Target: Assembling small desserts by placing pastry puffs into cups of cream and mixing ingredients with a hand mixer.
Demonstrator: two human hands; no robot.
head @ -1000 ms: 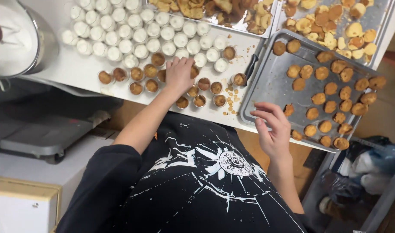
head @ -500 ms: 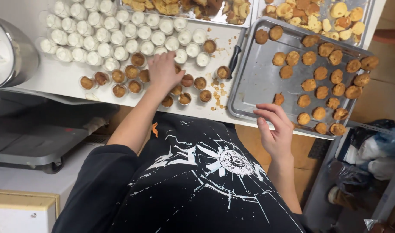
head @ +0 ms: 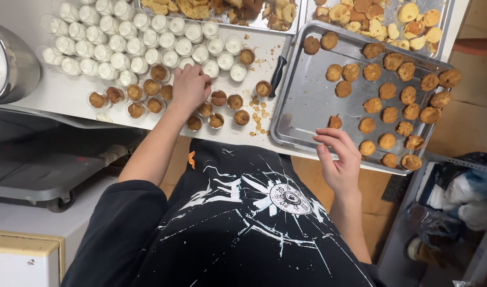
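Left hand (head: 190, 86) is knuckles-up on the white surface (head: 68, 95), fingers curled down over a small clear plastic cup topped with a brown cake round (head: 205, 109) in the cluster near the surface's front edge; cannot tell whether it actually grips the cup or just presses the round in. Right hand (head: 339, 159) hovers loose and empty at the front edge of the large silver baking tray (head: 307, 106), fingers half spread, nearest the small round browned cookies (head: 366, 147) along the tray's front-right corner. Tray's left half is bare, remaining rounds sit toward its right side. Cream-filled clear cups without tops (head: 147, 37) fill the back-left of the surface; topped ones (head: 127, 101) form the rows closer to the front edge. Black-handled knife (head: 277, 74) lies between the cups and the tray's left rim, crumbs (head: 256, 114) scattered just in front of it. Two more trays of broken cake scraps (head: 217, 10) sit along the back edge; steel bowl (head: 9, 58) at the left edge. To do the step well, my read: seat each round flat and centred with light fingertip pressure so cream doesn't squeeze up, steady the cup so neighbours touching it don't tip, pick from the nearest tray rounds, and stay off the knife.
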